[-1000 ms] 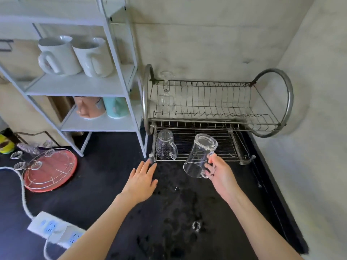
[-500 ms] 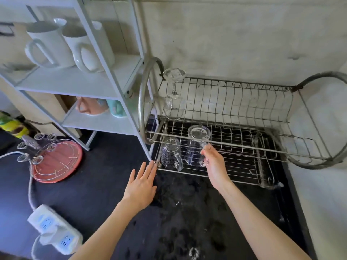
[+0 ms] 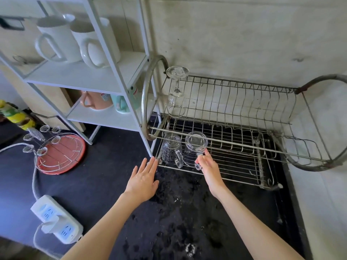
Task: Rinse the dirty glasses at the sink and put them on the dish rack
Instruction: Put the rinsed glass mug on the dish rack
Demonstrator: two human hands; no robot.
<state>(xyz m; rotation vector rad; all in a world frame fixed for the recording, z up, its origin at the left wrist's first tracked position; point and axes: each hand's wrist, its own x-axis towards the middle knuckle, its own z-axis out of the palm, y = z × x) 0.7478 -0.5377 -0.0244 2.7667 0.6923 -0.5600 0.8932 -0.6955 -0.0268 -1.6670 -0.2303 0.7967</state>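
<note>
A two-tier wire dish rack (image 3: 234, 177) stands on the black counter against the wall. Two clear glass mugs rest upside down at the left of its lower tier: a patterned mug (image 3: 170, 149) and, to its right, a smooth mug (image 3: 194, 147). My right hand (image 3: 208, 166) has its fingers on the smooth mug's handle, still pinching it. My left hand (image 3: 143, 177) hovers flat with spread fingers just left of the rack's front corner, holding nothing. A wine glass (image 3: 176, 91) stands inverted on the upper tier at the left end.
A white shelf unit (image 3: 90, 79) with white mugs and coloured cups stands left of the rack. A red round tray with a wire holder (image 3: 60, 152) and a white power strip (image 3: 56, 218) lie on the left of the counter. Water spots cover the counter in front of the rack.
My right hand carried the smooth mug from in front of the rack, turned it over and set it on the lower tier beside the patterned mug. The view moved closer.
</note>
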